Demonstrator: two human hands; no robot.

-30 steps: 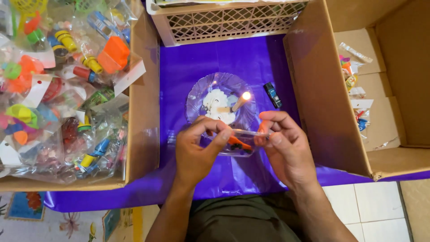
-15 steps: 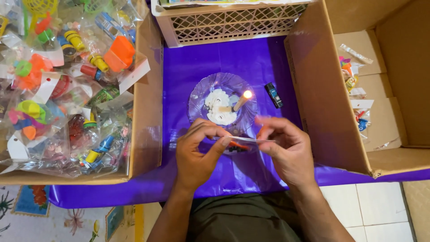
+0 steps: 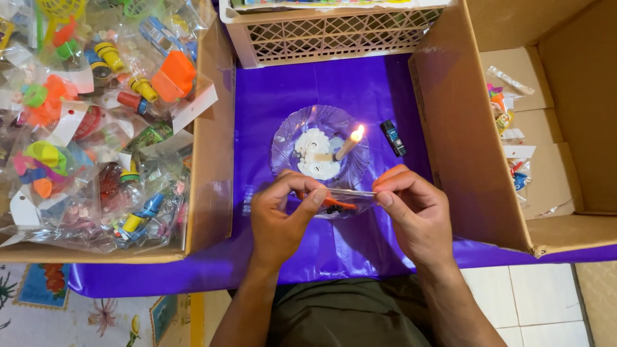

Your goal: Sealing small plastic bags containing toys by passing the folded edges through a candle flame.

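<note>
My 2 hands, left hand (image 3: 279, 215) and right hand (image 3: 414, 212), pinch the ends of a small clear bag (image 3: 340, 200) with an orange toy inside, just in front of the glass dish (image 3: 286, 144) holding a lit candle (image 3: 349, 144). Compared with 1 second ago, the bag sits slightly lower on the purple worktop (image 3: 276, 96) and is stretched flatter.

Orange toy (image 3: 335, 204) half behind fingers (image 3: 308, 202)

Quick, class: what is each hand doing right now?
Left hand: pinching the small clear plastic bag with an orange item inside.
Right hand: pinching the same bag's other end.
</note>
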